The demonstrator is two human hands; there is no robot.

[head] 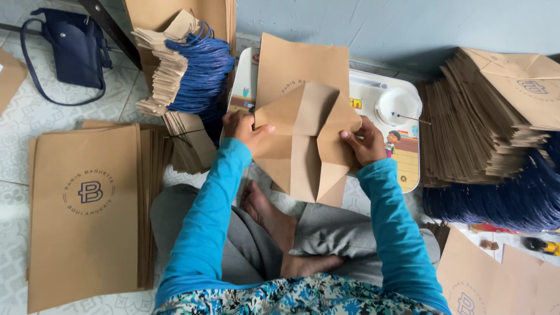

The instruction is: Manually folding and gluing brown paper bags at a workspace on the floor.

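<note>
While the person sat cross-legged on the tiled floor [17, 192], both hands worked one brown paper bag [303, 140] at centre frame, held partly folded over a small white tray bench [408, 169] with cartoon prints. The left hand [245, 129] pinched the bag's left edge, fingers closed on the paper; the right hand [364, 140] gripped the right fold, thumb on top, fingers closed on the bag too. The bag's base flaps stood half open, creases not pressed flat. Risk, as a judgement: an uneven pull from either hand could skew the crease or tear the paper at the fold; the bag's upper end lay close to the white round cup [396, 105] with a thin stick in it at upper right of the bench, so a wide swing could knock it over. Counts: one bag in hand; one flat stack of printed bags [87, 204] at left of frame, sheets too many to count; one big stack of bags [484, 116] at right; one bundle of blue cord handles with paper tabs [198, 73] at upper centre-left; another blue cord heap [501, 198] at lower right; one dark blue handbag [79, 46] at upper left; a few loose bags [484, 280] at lower right, number unclear.
</note>
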